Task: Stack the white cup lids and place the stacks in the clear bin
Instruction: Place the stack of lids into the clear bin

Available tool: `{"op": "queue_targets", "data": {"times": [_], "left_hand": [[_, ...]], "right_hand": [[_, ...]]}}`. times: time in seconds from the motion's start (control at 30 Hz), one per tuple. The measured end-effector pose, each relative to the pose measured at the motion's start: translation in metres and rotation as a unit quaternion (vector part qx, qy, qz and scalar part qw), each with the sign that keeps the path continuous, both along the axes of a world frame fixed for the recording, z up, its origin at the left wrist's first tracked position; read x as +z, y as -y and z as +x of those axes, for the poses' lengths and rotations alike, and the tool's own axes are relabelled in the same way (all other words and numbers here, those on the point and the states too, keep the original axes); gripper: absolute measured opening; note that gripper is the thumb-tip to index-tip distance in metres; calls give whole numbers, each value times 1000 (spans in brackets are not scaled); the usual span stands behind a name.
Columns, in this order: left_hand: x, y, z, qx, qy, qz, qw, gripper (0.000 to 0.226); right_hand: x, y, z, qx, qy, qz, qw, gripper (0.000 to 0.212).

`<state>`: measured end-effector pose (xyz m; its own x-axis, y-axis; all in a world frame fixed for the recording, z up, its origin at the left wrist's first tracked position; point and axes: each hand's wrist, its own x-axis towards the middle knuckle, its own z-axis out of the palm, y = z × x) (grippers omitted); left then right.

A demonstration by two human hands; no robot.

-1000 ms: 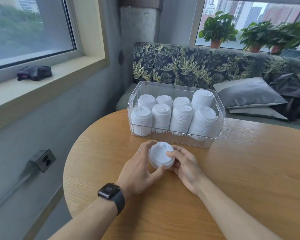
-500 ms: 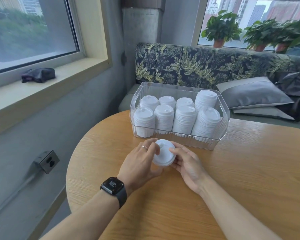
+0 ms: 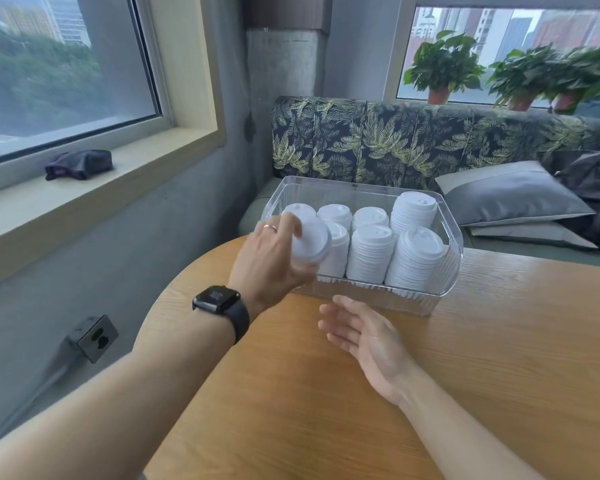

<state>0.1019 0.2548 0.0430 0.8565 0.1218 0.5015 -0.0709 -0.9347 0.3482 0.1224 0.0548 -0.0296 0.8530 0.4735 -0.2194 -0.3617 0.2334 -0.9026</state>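
Left hand [image 3: 274, 258] curled round a short stack of white cup lids [image 3: 310, 242], fingers over the far side, thumb hidden beneath. Held tilted, domed top facing right and toward the camera, short axis leaning well off vertical. Raised above the near-left corner of the clear bin [image 3: 444, 292], in front of the leftmost stacks. Black smartwatch [image 3: 219, 299] on that wrist, ring on one finger.

Right hand [image 3: 364, 336] empty, fingers straight and loosely spread, palm turned left, hovering just above the round wooden table [image 3: 499, 358], near the bin's front wall but not touching it.

Bin set at the table's far edge, long side running left to right. Two rows of upright lid stacks [image 3: 371, 258] inside, tallest at the right end, shorter ones at the left; near-left stack mostly hidden behind the held lids. Bare tabletop to the right of and in front of the bin.

Beyond the table: leaf-print bench back [image 3: 395, 140], grey cushion [image 3: 510, 192].
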Motion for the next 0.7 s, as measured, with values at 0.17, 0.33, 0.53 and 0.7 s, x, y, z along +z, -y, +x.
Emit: {"op": "queue_targets", "data": {"times": [0.17,0.33,0.53,0.7], "left_hand": [[16,-16,26,56,-34,64,996,62],[4,-23,39,66,-56,82,993,59],[-20,-23,50,105,-21,162,981,59],[-33,-27,52,143,1,190,971,62]], "right_hand": [[-8,6,0,-25,-29,7,999,52],[-10,8,2,-15,-36,14,999,54],[-10,7,5,-19,-51,29,998,55],[-11,7,6,-20,-60,39,997,56]]}}
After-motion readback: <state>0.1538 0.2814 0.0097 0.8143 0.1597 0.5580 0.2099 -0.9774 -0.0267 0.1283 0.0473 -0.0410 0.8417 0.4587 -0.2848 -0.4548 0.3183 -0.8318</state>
